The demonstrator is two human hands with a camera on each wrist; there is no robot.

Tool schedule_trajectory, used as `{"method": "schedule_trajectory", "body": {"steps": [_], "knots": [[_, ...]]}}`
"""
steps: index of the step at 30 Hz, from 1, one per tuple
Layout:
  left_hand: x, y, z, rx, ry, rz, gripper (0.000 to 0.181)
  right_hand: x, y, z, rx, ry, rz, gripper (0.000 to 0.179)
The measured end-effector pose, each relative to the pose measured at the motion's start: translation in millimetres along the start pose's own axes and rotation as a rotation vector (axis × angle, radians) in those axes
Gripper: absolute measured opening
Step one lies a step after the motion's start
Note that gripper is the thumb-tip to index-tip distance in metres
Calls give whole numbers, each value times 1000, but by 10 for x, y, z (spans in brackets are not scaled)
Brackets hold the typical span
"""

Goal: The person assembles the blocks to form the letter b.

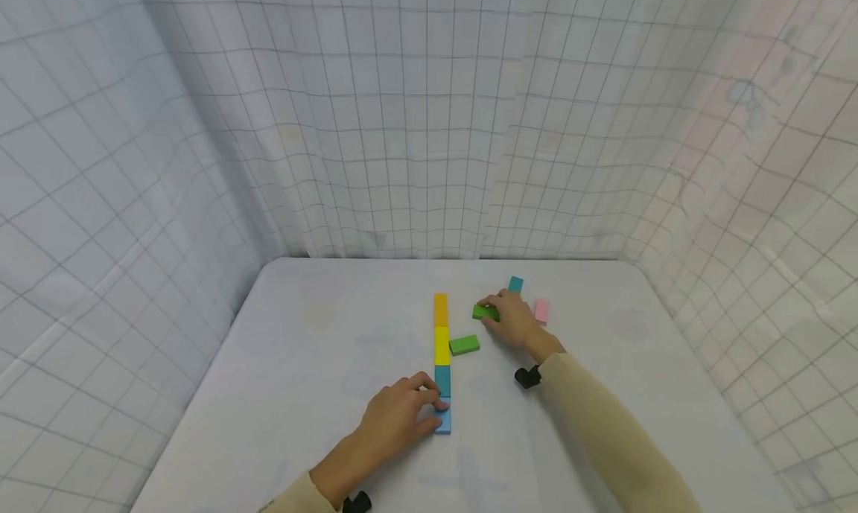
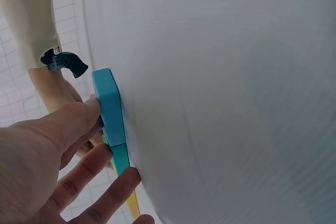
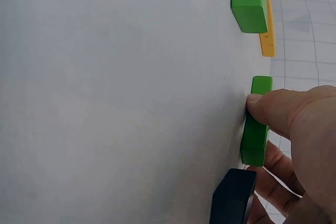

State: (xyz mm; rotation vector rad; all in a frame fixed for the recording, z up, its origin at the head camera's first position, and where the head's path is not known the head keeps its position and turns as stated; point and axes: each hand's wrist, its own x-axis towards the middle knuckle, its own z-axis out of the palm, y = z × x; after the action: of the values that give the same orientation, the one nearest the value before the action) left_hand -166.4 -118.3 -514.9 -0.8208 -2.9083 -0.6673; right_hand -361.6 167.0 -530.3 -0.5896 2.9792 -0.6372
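A straight row of blocks runs away from me: light blue (image 1: 443,422), teal (image 1: 442,380), yellow (image 1: 442,346) and orange (image 1: 440,310). My left hand (image 1: 400,415) rests at the row's near end. Its thumb and index finger touch the light blue block, with the other fingers loosely extended. Beyond the row, to the right, my right hand (image 1: 515,321) pinches a green block (image 3: 255,137) lying low at the table, thumb on one side and fingers on the other. A second green block (image 1: 465,345) lies slantwise beside the yellow one.
A teal block (image 1: 515,284) lies past my right hand, and a pink block (image 1: 542,311) lies to its right. A dark block (image 3: 231,198) shows beside the right fingers. White gridded cloth (image 1: 429,126) hangs around the pale tabletop (image 1: 302,364).
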Motion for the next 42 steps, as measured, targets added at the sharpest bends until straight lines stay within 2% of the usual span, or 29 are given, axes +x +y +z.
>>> {"method": "schedule_trajectory", "body": {"steps": [9,14,15,19,21,22,23,42], "knots": [[3,17,32,-13,-21,-15,24,-71,22,-43,-23,2,-12,40],[-1,21,80,-7,-28,-25,24,-122,30,-36,10,14,3,41],[-3,24,82,-8,-28,-26,24,-81,141,28,21,33,-23,42],[-16,34,69,-15,-24,-21,24,-98,141,28,32,57,-50,41],[-16,35,62,-13,-20,-18,24,-104,134,20,28,62,-50,41],[-16,35,60,-10,-17,-17,24,-155,17,-49,22,51,-25,41],[-14,32,60,-7,-15,-15,24,-160,7,-57,21,51,-24,40],[-9,16,12,-8,-13,-24,22,-310,-80,-125,2,99,-72,39]]}}
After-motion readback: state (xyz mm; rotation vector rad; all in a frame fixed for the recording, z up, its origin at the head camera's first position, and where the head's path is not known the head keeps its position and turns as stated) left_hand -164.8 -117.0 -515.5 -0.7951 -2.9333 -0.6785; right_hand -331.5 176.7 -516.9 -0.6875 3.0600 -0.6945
